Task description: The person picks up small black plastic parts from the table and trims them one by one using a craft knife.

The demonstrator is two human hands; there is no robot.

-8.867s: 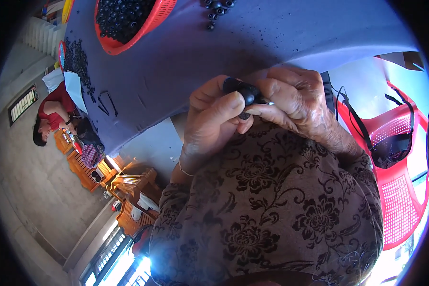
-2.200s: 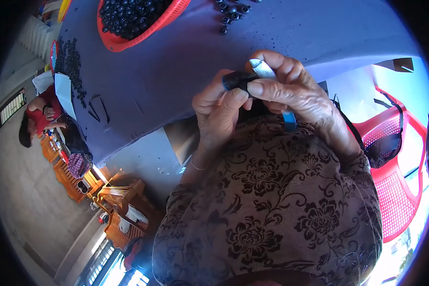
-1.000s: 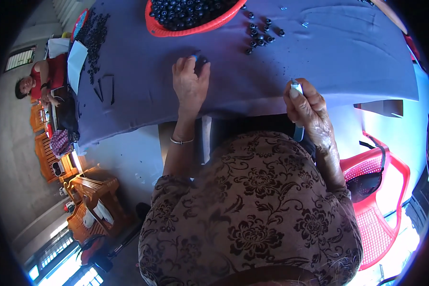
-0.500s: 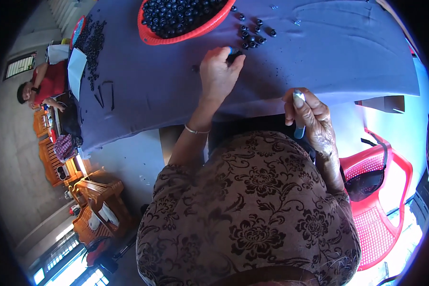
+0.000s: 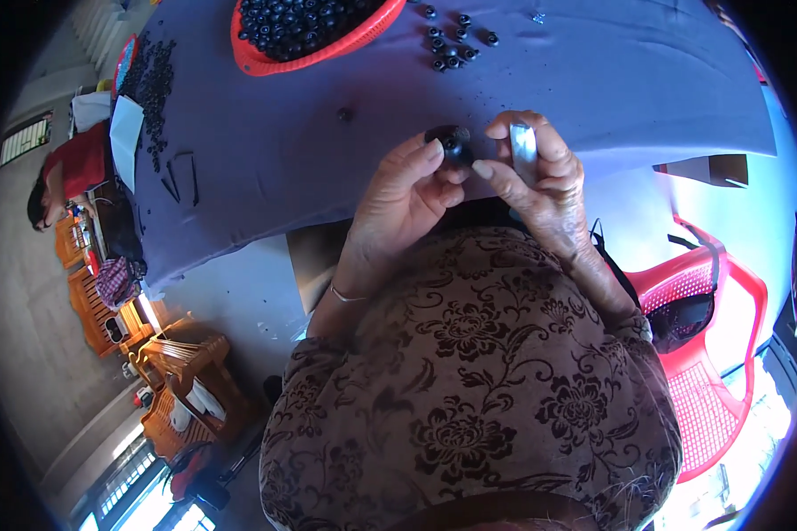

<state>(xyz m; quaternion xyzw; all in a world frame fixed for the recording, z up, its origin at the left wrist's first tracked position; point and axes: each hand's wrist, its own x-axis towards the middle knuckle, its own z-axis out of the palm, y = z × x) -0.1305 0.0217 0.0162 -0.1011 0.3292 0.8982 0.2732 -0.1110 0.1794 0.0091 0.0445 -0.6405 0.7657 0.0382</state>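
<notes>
Between the thumb and fingers of my left hand (image 5: 409, 181) is a round black part (image 5: 452, 146) with a hole in its middle, held just above the near edge of the cloth. My right hand (image 5: 549, 181) is curled round a small flat tool (image 5: 523, 152) with a shiny, pale face; its exact kind does not show. The right thumb tip points at the black part, with a narrow gap between them. Beyond my hands, several similar loose black parts (image 5: 452, 51) lie on the cloth. A single dark piece (image 5: 344, 114) rests farther left.
A red plastic basket (image 5: 314, 62) heaped with black parts stands on the blue-covered table (image 5: 266, 150). At the left are a spread of small dark pieces (image 5: 155, 88), thin black tools (image 5: 181, 177) and a co-worker (image 5: 80, 164). A red plastic chair (image 5: 700, 380) stands at my right.
My left hand has drawn back toward me from the table and turned, bringing the black part up into view. My right hand has moved up and left, close to it, still holding the tool.
</notes>
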